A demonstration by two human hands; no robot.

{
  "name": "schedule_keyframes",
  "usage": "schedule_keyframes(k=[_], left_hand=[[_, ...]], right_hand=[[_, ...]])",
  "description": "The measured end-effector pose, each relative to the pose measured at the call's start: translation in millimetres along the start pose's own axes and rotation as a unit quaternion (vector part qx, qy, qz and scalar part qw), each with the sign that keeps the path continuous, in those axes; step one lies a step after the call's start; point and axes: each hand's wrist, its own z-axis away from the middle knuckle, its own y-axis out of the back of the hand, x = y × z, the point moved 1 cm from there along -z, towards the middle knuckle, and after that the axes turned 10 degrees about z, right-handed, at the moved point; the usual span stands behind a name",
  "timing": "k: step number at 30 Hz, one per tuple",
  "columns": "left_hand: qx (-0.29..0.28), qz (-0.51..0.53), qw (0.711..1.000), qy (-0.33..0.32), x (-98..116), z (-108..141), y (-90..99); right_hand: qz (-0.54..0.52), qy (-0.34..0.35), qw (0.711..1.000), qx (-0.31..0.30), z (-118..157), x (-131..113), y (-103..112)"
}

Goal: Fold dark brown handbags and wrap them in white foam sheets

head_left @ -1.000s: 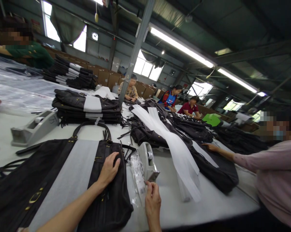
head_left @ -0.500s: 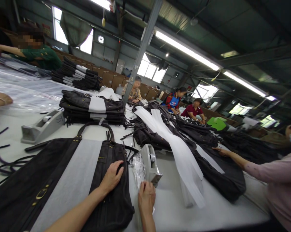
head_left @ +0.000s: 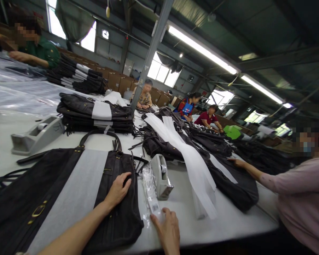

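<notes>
A dark bag (head_left: pixel 119 219) with a brass buckle lies flat on the white table, a white paper strip (head_left: pixel 74 191) across it. My left hand (head_left: pixel 118 189) rests on the bag's right part, thumb apart from the other fingers, holding nothing. To the right of the bag, my right hand (head_left: pixel 167 226) has thumb and fingers spread at the near end of a bundle of clear plastic tags (head_left: pixel 152 198) with a small printed label. Nothing is gripped in it. A grey tape dispenser (head_left: pixel 161 177) stands just beyond, touching or close to the bundle.
A second tape dispenser (head_left: pixel 37 136) stands at the left, near stacked dark bags (head_left: pixel 96 113). Long white paper strips (head_left: pixel 188 159) drape over bags at centre right. A person's hand (head_left: pixel 237 163) touches a bag at the right. Several other people work beyond.
My right hand has opened and moved slightly right and nearer, uncovering the label on the bundle. My left hand stays on the bag. The view has shifted slightly.
</notes>
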Motion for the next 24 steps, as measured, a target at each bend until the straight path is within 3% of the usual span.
schedule_keyframes(k=[3,11,15,17,18,20,22,24], left_hand=[[-0.004,-0.003,1.000,0.003,1,0,0.1],[0.012,0.016,1.000,0.002,6,-2,5.9],[0.071,0.070,0.994,0.036,36,-1,9.1],[0.015,0.135,0.984,0.117,58,2,4.2],[-0.039,0.176,0.967,0.180,70,5,0.1],[-0.147,0.261,0.906,0.300,91,12,-8.1],[-0.197,0.324,0.847,0.372,105,17,-11.9],[-0.220,0.371,0.813,0.391,112,18,-10.0]], right_hand=[[0.009,0.004,1.000,-0.004,6,3,-4],[-0.182,-0.078,0.980,0.000,12,11,7],[-0.347,-0.133,0.928,-0.010,13,8,15],[-0.413,-0.148,0.898,-0.014,15,1,21],[-0.431,-0.148,0.890,-0.013,18,-4,25],[-0.445,-0.129,0.886,-0.017,24,-15,35],[-0.446,-0.097,0.889,-0.040,31,-26,45],[-0.439,-0.065,0.893,-0.073,38,-35,54]])
